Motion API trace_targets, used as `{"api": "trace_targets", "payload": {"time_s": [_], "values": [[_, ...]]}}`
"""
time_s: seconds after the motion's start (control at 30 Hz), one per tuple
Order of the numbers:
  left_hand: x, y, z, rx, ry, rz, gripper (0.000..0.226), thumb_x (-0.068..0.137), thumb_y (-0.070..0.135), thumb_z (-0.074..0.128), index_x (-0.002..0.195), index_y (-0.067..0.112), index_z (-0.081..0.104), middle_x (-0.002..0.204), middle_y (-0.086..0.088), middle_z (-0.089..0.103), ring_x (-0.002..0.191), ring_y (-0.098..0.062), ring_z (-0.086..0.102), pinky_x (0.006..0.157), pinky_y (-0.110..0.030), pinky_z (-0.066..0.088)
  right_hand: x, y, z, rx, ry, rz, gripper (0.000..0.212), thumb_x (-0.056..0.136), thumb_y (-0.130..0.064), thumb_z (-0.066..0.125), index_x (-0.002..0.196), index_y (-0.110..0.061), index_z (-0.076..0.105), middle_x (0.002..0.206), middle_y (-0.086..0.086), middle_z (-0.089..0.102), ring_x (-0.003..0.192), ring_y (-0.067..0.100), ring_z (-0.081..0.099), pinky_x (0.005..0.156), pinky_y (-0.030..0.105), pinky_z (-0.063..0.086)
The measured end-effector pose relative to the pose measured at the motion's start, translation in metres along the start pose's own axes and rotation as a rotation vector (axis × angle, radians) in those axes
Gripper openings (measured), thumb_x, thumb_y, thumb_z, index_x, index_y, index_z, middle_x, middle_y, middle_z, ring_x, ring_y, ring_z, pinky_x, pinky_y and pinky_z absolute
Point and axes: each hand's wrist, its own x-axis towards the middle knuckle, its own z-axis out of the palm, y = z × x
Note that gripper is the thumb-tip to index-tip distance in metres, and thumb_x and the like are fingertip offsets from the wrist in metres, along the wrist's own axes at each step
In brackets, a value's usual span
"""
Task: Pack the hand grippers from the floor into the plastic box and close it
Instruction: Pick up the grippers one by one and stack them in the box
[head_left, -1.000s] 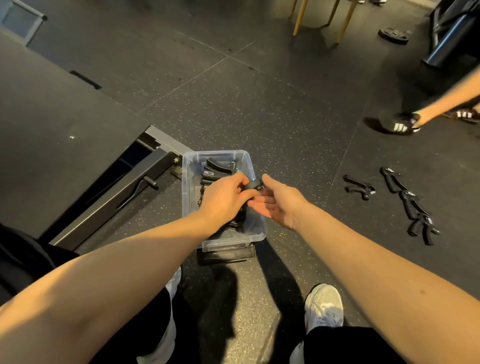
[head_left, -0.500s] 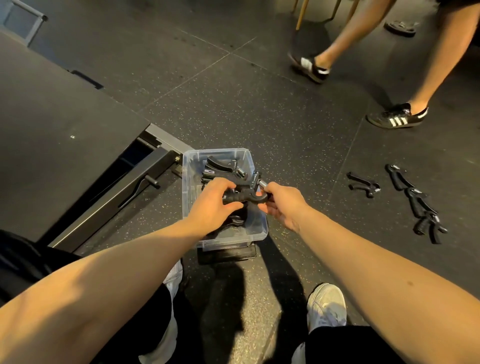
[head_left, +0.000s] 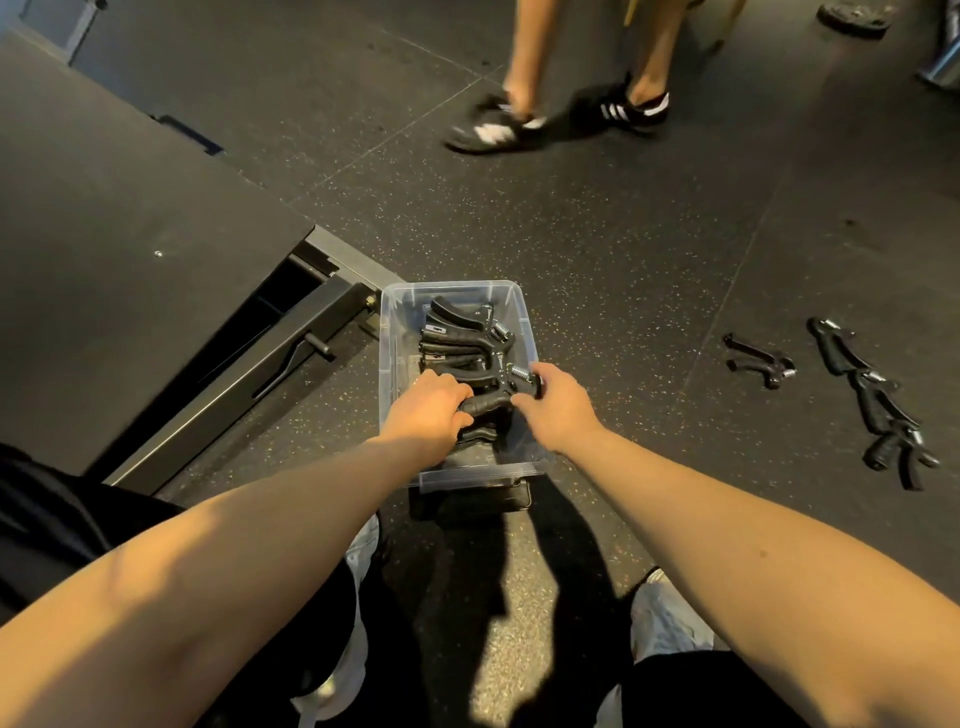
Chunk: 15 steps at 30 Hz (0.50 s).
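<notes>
The speckled black floor (head_left: 597, 270) carries a clear plastic box (head_left: 506, 301), open, with several black hand grippers (head_left: 457, 332) stacked inside. Over the box, both hands hold one hand gripper (head_left: 485, 404): the left hand (head_left: 426, 410) is wrapped around a handle, the right hand (head_left: 558, 405) pinches its spring end. More loose grippers (head_left: 852, 384) lie on the floor well to the right.

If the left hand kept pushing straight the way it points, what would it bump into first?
Probably the hand grippers already stacked in the plastic box. The left hand points forward into the box while holding one gripper's handle, with the stack right ahead. Depth is hard to judge from above.
</notes>
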Motion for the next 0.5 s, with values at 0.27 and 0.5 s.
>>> {"api": "trace_targets", "payload": {"time_s": [0.27,0.5], "values": [[0.018,-0.01,0.005,0.057,-0.034,-0.089,0.019,0.1,0.028,0.051,0.112,0.022,0.064,0.11,-0.002,0.055,0.107,-0.019,0.048,0.089,-0.039,0.049,0.036,-0.004,0.011,-0.79,0.005,-0.296,0.026,0.093,-0.032,0.064,0.116,-0.019,0.068,0.106,0.006,0.063,0.102,0.03,0.059,0.086,0.038,0.048],[0.034,-0.027,0.011,0.094,-0.028,-0.056,0.021,0.096,0.029,0.059,0.115,0.022,0.067,0.114,-0.004,0.058,0.111,-0.023,0.049,0.094,-0.038,0.046,0.047,-0.014,0.025,-1.077,0.03,-0.379,0.016,0.093,-0.028,0.058,0.102,-0.026,0.071,0.105,-0.002,0.058,0.109,0.024,0.043,0.088,0.039,0.033]]}}
